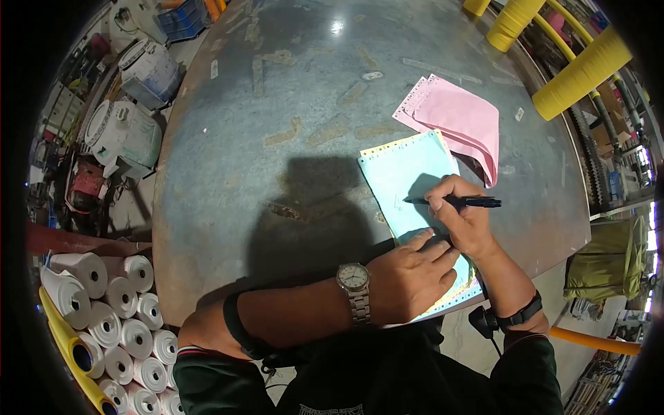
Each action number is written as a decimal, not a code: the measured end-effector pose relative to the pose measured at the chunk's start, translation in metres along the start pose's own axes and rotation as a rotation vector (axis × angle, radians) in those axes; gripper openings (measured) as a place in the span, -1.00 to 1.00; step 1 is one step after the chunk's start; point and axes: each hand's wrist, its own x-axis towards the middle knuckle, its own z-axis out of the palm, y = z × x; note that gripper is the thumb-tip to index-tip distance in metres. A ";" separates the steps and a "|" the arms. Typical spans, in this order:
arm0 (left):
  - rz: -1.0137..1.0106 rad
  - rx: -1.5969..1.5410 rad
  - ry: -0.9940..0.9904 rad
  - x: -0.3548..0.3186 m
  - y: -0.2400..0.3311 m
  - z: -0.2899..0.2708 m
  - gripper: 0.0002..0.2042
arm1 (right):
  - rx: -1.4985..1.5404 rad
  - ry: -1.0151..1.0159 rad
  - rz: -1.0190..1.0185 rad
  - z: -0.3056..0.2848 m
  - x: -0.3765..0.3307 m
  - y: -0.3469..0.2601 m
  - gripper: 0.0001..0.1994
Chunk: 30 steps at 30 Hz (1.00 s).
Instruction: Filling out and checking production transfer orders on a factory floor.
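My right hand [467,218] grips a black pen [477,201], its tip on a light blue sheet [408,166] that bears a few small marks. Yellow paper edges show beneath that sheet, which has punched holes along its top. Across the lower part of the paper lies my left hand [415,273], palm down with fingers stretched out, holding it against the table. A wristwatch [353,277] with a metal band is on my left wrist. Just beyond the blue sheet, folded pink sheets [460,114] with punched edges rest on the table, partly curled.
The worn grey tabletop [228,138] has scuffed tape patches. Yellow rolls [581,72] stand at the far right edge. White rolls [104,325] are stacked at lower left, below white drums [124,135]. A green bag [602,263] is at the right.
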 end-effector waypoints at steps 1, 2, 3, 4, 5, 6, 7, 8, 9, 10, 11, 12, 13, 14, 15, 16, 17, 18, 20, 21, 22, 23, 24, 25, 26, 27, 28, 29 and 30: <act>-0.001 0.000 0.000 0.000 0.000 0.000 -0.63 | 0.000 0.000 0.000 0.000 0.000 0.000 -0.88; 0.002 0.004 0.014 0.000 0.000 0.001 -0.64 | 0.019 -0.004 0.021 0.000 0.000 -0.001 -0.88; 0.004 0.008 0.027 0.000 0.000 0.001 -0.65 | 0.037 -0.007 0.043 0.000 0.000 -0.001 -0.87; 0.005 0.007 0.027 0.001 0.000 0.001 -0.65 | 0.036 -0.007 0.043 0.000 0.000 -0.001 -0.87; 0.004 -0.001 0.025 0.001 0.000 0.001 -0.65 | 0.032 -0.023 0.044 -0.002 0.000 -0.001 -0.86; 0.003 -0.009 0.023 0.001 0.000 0.001 -0.66 | 0.029 -0.040 0.046 -0.003 0.000 -0.001 -0.84; 0.002 -0.008 0.023 0.001 0.000 0.001 -0.66 | 0.029 -0.040 0.045 -0.002 0.000 -0.002 -0.84; 0.003 -0.003 0.034 0.000 0.000 0.002 -0.66 | 0.020 -0.034 0.031 -0.002 0.001 -0.003 -0.85; 0.003 0.002 0.044 0.000 0.000 0.003 -0.66 | 0.012 -0.027 0.017 -0.001 0.001 -0.003 -0.87; 0.004 0.002 0.045 0.000 0.000 0.003 -0.66 | 0.011 -0.027 0.017 -0.002 0.001 -0.003 -0.87; 0.000 -0.004 0.030 0.001 0.000 0.002 -0.65 | -0.042 -0.053 0.010 -0.003 0.001 -0.003 -0.87; -0.004 -0.010 0.016 0.001 0.000 0.002 -0.65 | -0.094 -0.078 0.002 -0.004 0.001 -0.003 -0.88; -0.004 -0.010 0.016 0.001 0.000 0.001 -0.65 | -0.094 -0.078 0.002 -0.004 0.001 -0.002 -0.88; -0.005 -0.021 0.012 0.001 -0.001 0.001 -0.65 | -0.082 -0.073 0.007 -0.003 0.001 -0.002 -0.88; -0.007 -0.031 0.009 0.000 -0.001 0.001 -0.65 | -0.069 -0.068 0.011 -0.003 0.002 -0.002 -0.88; -0.006 -0.031 0.009 0.000 -0.001 0.001 -0.65 | -0.070 -0.068 0.011 -0.002 0.002 -0.002 -0.88; 0.000 -0.020 0.024 -0.001 -0.001 0.002 -0.65 | -0.039 -0.040 0.014 0.000 0.002 -0.003 -0.88; 0.005 -0.009 0.039 -0.001 -0.001 0.002 -0.64 | -0.008 -0.012 0.017 0.001 0.002 -0.003 -0.88; 0.011 -0.008 0.038 0.000 -0.001 0.001 -0.64 | -0.009 -0.021 0.025 -0.001 0.001 0.000 -0.88; 0.014 -0.006 0.036 0.001 -0.001 0.001 -0.63 | -0.009 -0.030 0.032 -0.002 0.001 0.000 -0.88; 0.014 -0.005 0.035 0.001 -0.001 0.000 -0.63 | -0.008 -0.031 0.031 -0.002 0.001 0.000 -0.88; 0.013 -0.005 0.030 0.000 -0.001 0.000 -0.63 | -0.021 -0.036 0.047 -0.002 0.000 -0.001 -0.89; 0.013 -0.005 0.025 0.000 -0.001 0.001 -0.63 | -0.034 -0.042 0.063 -0.002 0.000 -0.001 -0.89; 0.013 -0.005 0.025 0.000 -0.001 0.001 -0.63 | -0.034 -0.042 0.063 -0.001 0.000 -0.001 -0.89; 0.016 -0.004 0.033 0.000 -0.001 0.001 -0.63 | -0.036 -0.026 0.047 0.000 0.001 -0.001 -0.90; 0.019 -0.003 0.041 0.000 -0.001 0.001 -0.63 | -0.038 -0.011 0.030 0.000 0.001 0.000 -0.90; 0.020 -0.003 0.041 0.000 -0.001 0.001 -0.63 | -0.038 -0.010 0.030 -0.001 0.001 0.001 -0.90; 0.019 -0.006 0.034 0.001 -0.001 0.000 -0.63 | -0.047 -0.018 0.007 -0.002 0.001 0.002 -0.91; 0.018 -0.008 0.028 0.002 -0.001 0.000 -0.62 | -0.057 -0.028 -0.016 -0.003 0.001 0.003 -0.91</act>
